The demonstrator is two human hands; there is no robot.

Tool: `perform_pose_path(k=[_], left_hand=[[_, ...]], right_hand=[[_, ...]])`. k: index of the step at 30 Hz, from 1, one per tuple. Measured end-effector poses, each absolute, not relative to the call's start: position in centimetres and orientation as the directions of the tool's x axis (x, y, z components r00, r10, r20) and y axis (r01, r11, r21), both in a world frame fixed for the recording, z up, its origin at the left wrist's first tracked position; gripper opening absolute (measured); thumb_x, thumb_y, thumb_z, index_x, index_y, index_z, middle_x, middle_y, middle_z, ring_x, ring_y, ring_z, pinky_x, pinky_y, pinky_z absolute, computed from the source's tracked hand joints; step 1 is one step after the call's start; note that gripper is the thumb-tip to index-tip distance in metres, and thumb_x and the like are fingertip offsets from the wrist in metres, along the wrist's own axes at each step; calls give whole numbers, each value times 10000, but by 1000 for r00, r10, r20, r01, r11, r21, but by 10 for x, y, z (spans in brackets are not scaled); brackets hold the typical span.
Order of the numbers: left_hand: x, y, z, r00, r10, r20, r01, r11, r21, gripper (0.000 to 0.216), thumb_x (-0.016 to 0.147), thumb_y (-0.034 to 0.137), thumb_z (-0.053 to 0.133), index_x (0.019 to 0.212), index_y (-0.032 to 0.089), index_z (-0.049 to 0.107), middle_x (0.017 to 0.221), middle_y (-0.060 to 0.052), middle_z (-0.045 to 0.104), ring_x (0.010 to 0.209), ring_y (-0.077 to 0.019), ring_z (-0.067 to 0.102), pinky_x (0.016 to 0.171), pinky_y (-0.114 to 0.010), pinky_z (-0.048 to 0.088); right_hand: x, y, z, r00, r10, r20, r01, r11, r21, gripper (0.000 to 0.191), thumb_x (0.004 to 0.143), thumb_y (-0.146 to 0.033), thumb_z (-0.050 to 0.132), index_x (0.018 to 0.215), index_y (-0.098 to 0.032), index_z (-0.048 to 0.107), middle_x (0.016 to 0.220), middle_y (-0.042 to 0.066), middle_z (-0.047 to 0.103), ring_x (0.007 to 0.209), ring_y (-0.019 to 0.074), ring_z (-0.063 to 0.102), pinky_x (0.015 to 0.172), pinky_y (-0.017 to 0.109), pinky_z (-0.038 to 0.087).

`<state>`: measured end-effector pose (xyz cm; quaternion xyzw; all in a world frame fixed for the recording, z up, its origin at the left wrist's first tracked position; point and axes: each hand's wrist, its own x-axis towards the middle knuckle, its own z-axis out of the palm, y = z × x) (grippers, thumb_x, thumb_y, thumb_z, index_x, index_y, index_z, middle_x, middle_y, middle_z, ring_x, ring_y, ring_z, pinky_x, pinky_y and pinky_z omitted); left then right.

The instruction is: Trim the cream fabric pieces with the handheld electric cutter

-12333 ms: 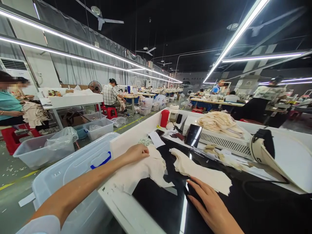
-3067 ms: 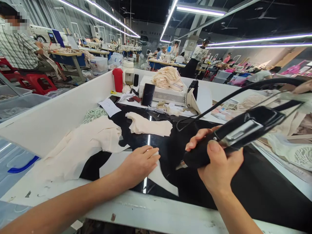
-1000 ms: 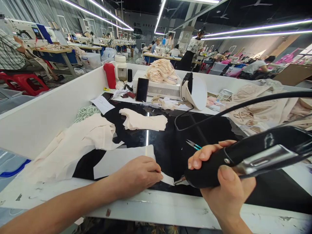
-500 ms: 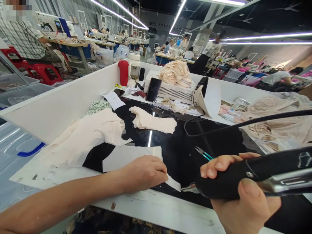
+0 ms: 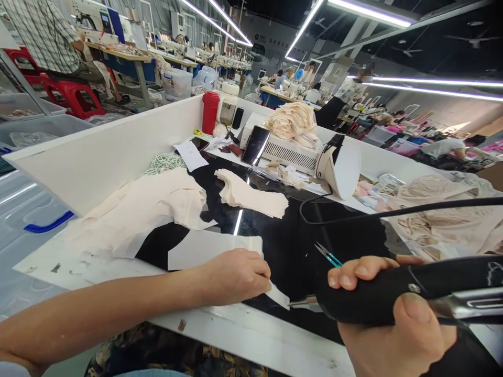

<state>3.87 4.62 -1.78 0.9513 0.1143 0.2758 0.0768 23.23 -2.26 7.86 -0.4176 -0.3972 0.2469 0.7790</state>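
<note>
My left hand (image 5: 239, 275) is closed, its fingers pinched at the near right end of a pale fabric piece (image 5: 214, 247) lying on the glossy black work surface. A narrow white corner (image 5: 281, 297) of material sticks out past my fingertips. In my right hand (image 5: 401, 314) is a thick black handheld electric tool (image 5: 365, 296) with a metal side piece and a slim metal tip (image 5: 304, 303). That tip touches or nearly touches the white corner. Just beyond the right fingers lie tweezers with teal handles (image 5: 328, 255).
Stacked cream fabric pieces (image 5: 253, 195) lie mid-table, with a larger cream pile (image 5: 149, 209) to the left. A black cable (image 5: 393, 212) crosses on the right. A white lamp-like cone (image 5: 343, 170), phone (image 5: 256, 145) and red cup (image 5: 210, 112) stand along the back.
The view has tilted and shifted slightly, so the table sits a little differently in frame. Both hands keep their holds, and the tool's tip remains at the white corner.
</note>
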Motion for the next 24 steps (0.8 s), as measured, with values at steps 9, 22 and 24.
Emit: perform_pose_path(k=[9, 22, 24], left_hand=[[40, 44, -20, 792, 253, 555, 162, -964, 209, 202, 1000, 77, 694, 824, 171, 726, 972, -19, 771, 854, -163, 676, 762, -300, 527], [44, 41, -18, 794, 252, 553, 155, -964, 217, 194, 1030, 84, 662, 873, 157, 750, 952, -35, 763, 833, -176, 676, 743, -305, 520], [43, 41, -17, 805, 254, 535, 158, -963, 219, 215, 1038, 78, 640, 872, 162, 748, 946, -38, 762, 833, -176, 675, 755, -300, 521]], right_hand=[[220, -5, 78, 564, 688, 456, -27, 568, -822, 405, 690, -359, 857, 1005, -253, 625, 661, -70, 666, 488, 155, 575, 440, 292, 526], [217, -4, 73, 528, 696, 486, -29, 587, -809, 405, 745, -343, 876, 1044, -245, 620, 689, -61, 685, 508, 151, 608, 481, 301, 564], [217, -5, 74, 529, 705, 473, -37, 576, -817, 395, 744, -331, 873, 1037, -247, 622, 691, -61, 687, 512, 151, 613, 492, 303, 569]])
